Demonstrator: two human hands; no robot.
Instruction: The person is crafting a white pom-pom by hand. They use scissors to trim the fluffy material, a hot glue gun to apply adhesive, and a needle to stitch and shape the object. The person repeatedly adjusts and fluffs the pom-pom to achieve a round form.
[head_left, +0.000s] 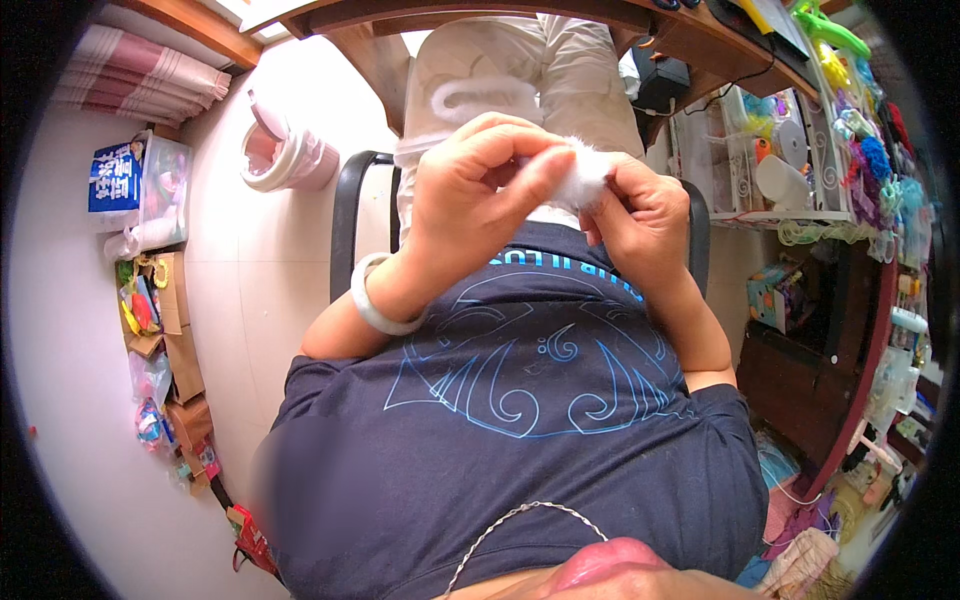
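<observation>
A small white fluffy piece (577, 176), like a pom-pom or bundled plush chenille stem, is held in front of my belly. My left hand (487, 169), with a pale bangle (375, 296) on its wrist, pinches it from the left between thumb and fingers. From the right, my right hand (637, 202) grips its other side with thumb and bent fingers. Parts of the piece are hidden behind the fingertips. Beyond my hands, a curved strip of white fuzzy chenille (480, 97) lies over my lap, on what looks like a clear plastic sheet or container.
Ahead is the edge of a wooden table (465, 16). A pink-and-white waste bin (289, 154) stands left on the floor. Chair armrests (349, 202) flank me. To the right is a white shelf rack (780, 216) with craft supplies. Cardboard boxes (180, 322) line the left wall.
</observation>
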